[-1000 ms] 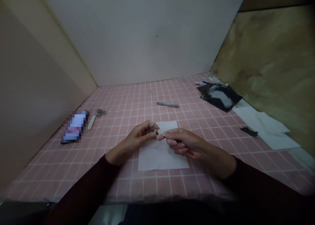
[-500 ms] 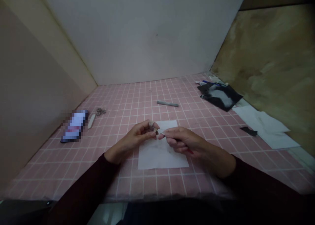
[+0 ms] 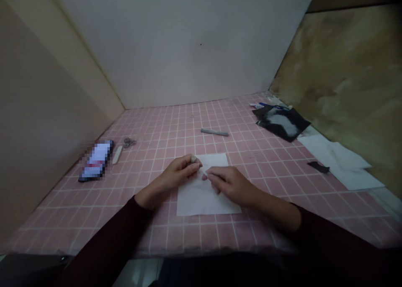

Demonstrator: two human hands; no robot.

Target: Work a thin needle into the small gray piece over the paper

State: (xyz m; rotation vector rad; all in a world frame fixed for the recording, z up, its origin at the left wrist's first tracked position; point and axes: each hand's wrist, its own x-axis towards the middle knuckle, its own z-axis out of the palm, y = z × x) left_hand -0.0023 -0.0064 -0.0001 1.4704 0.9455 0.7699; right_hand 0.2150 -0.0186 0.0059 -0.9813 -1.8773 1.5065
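Where the arms came in: dark maroon sleeves point(image 3: 106, 245) reached up from the bottom edge over a pink worktop point(image 3: 176, 241) ruled with a white grid.

Sheet: a white paper sheet point(image 3: 209, 197) lay flat under both hands, its long axis running away from the person.

Left hand: the left hand point(image 3: 176, 176) was curled closed, thumb against fingers, at the sheet's left edge. A small pale patch point(image 3: 194, 158) showed at its fingertips, too small to identify.

Right hand: the right hand point(image 3: 230, 184) lay half curled over the sheet, fingers pointing left. Whether it gripped anything could not be told.

Sliver: a thin pale sliver point(image 3: 206, 172) slanted across the gap between the hands, its long axis running diagonally, just off the right hand's fingertips and so nearer that hand.

Left of the sheet: a pale strip point(image 3: 117, 155), small metal scissors point(image 3: 128, 142) and a pixelated phone point(image 3: 96, 160) lay together.

Ahead: a grey stick point(image 3: 214, 132) lay crosswise beyond the sheet.

Right: loose white papers point(image 3: 341, 163) held a black scrap point(image 3: 318, 167), and farther off lay a crumpled black bag point(image 3: 282, 123).

Far edge: a white wall panel point(image 3: 185, 44) closed off the worktop.
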